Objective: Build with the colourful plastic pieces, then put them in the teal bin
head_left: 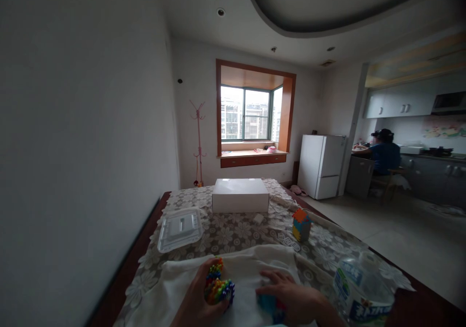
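My left hand [198,293] is closed around a rainbow-coloured cluster of small beads [220,292], its thumb below and fingers behind. The beads run from orange and yellow through green to dark blue and purple. To the right, my right hand [287,290] is curled over a blue and red piece [267,302]. That piece is smeared by motion, and the palm hides part of it. Beneath both hands lies a white cloth [242,264] with creases along its far edge. A small pale blue edge shows at the very bottom, too cut off to name.
Beyond the cloth stand a white box [240,202], a clear plastic lid [181,230] and a small foam-puzzle house [301,225]. A large clear bottle [364,288] is near my right forearm. A person [386,152] sits in the kitchen, far right.
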The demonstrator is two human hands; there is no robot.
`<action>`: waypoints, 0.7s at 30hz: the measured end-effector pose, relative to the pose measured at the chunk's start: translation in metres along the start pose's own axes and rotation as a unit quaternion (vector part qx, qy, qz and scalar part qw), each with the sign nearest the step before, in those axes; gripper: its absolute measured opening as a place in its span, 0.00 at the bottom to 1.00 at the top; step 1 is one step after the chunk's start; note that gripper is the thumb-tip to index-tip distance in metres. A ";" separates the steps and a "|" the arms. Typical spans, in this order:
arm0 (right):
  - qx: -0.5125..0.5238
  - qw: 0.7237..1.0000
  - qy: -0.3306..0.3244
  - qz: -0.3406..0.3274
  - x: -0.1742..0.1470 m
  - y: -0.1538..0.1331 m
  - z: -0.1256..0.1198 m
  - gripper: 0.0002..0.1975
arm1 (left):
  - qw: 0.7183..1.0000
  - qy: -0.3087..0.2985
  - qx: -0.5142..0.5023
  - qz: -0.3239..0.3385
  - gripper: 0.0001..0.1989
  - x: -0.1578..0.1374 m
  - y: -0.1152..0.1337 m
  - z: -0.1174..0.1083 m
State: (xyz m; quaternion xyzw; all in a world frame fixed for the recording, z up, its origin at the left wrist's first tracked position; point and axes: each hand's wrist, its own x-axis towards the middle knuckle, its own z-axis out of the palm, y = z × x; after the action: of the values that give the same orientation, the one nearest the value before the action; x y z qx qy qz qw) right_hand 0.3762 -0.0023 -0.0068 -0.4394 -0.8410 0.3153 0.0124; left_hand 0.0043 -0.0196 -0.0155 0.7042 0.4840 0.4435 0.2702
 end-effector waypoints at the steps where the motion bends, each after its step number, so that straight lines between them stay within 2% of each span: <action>1: 0.009 1.000 0.018 0.005 0.000 0.000 -0.001 0.57 | 1.000 0.008 -0.003 0.000 0.42 -0.001 0.000 0.000; 6: 0.036 0.995 0.086 0.018 0.000 -0.010 -0.004 0.49 | 1.000 0.002 -0.001 -0.007 0.44 -0.002 -0.005 0.000; 10: 0.039 0.989 0.137 -0.025 0.000 -0.029 0.000 0.44 | 1.000 0.003 0.006 -0.010 0.43 0.000 -0.012 0.002; 14: 0.039 0.975 0.202 -0.078 0.013 -0.043 0.015 0.38 | 1.000 -0.004 0.011 -0.009 0.43 0.001 -0.015 0.004; 18: 0.022 0.967 0.233 -0.105 0.030 -0.042 0.028 0.33 | 1.000 0.017 0.007 -0.004 0.42 0.002 -0.012 0.004; 21: 0.024 0.958 0.256 -0.127 0.034 -0.039 0.030 0.32 | 1.000 0.000 0.010 -0.005 0.43 0.002 -0.007 0.002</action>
State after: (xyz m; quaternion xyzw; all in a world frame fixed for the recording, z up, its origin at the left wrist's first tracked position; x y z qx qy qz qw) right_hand 0.3184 -0.0087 -0.0182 -0.3949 -0.8506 0.2081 0.2779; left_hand 0.0034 -0.0146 -0.0218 0.7045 0.4920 0.4370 0.2659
